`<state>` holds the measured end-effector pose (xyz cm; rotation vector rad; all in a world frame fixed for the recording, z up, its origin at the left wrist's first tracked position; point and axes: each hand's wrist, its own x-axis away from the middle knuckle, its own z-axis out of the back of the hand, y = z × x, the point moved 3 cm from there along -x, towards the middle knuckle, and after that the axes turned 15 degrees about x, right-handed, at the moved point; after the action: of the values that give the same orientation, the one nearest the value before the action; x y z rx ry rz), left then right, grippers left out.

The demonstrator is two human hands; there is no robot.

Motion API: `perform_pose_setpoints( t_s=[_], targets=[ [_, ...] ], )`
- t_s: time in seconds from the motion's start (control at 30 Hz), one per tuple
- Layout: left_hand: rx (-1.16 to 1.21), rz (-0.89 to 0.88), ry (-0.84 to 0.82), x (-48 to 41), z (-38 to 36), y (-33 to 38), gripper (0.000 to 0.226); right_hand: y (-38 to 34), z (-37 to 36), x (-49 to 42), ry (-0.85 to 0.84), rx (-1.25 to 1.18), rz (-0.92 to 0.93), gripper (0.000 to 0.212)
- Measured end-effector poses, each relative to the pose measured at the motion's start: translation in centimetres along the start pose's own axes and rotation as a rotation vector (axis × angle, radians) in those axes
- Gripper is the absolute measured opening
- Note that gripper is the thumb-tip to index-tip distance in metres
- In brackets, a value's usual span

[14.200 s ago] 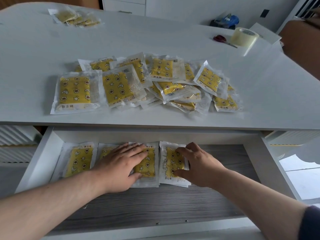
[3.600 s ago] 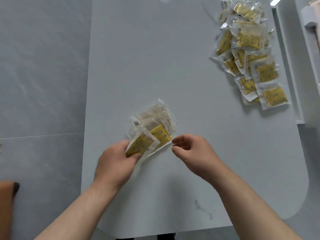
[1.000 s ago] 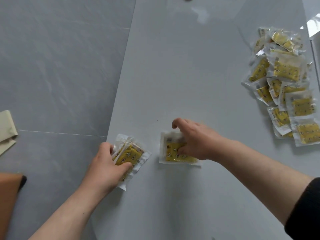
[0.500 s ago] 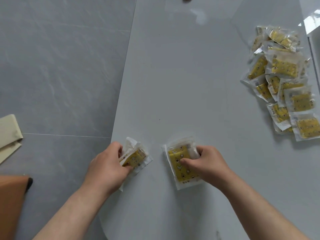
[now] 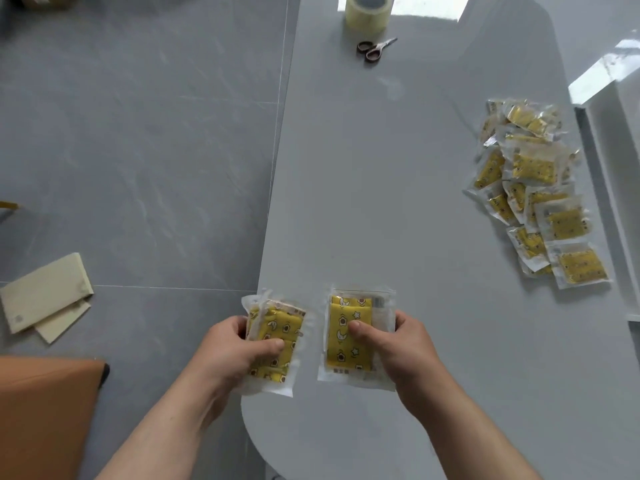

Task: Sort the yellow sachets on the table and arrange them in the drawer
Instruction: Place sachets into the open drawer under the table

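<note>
My left hand (image 5: 230, 351) grips a small stack of yellow sachets (image 5: 280, 323) in clear wrappers at the table's near left edge, thumb across the top one. Beside it my right hand (image 5: 398, 344) holds a single yellow sachet (image 5: 346, 332), thumb pressed on its yellow face, fingers curled round its right side. A large loose pile of yellow sachets (image 5: 533, 195) lies at the right of the grey table (image 5: 374, 188). The white edge of the open drawer (image 5: 602, 188) shows at the far right; its inside is out of view.
A roll of clear tape (image 5: 367, 10) and scissors (image 5: 374, 50) lie at the table's far end. Left of the table is grey tiled floor with beige folded card (image 5: 45, 296) and a brown chair seat (image 5: 45, 414).
Both hands have squared up their sachets so the yellow faces stand upright toward me. My view has tilted up, bringing the tape and scissors into sight.
</note>
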<state>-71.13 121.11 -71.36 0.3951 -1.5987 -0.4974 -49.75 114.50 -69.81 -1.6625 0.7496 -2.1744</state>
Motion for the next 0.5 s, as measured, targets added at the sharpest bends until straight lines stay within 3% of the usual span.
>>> perform_pose_setpoints(
  t_s=[0.23, 0.4, 0.5],
  targets=[
    [0.282, 0.042, -0.217, 9.6, 1.2, 4.2, 0.051, -5.9, 1.1, 9.8, -0.049, -0.094, 0.048, 0.004],
    [0.298, 0.004, -0.314, 16.7, 1.1, 8.7, 0.103, -10.4, 2.6, 17.7, -0.01, -0.129, 0.099, 0.004],
    [0.27, -0.028, -0.368, 20.0, 1.3, 11.8, 0.094, -13.1, 3.7, 21.9, 0.028, -0.151, 0.141, 0.006]
  ],
)
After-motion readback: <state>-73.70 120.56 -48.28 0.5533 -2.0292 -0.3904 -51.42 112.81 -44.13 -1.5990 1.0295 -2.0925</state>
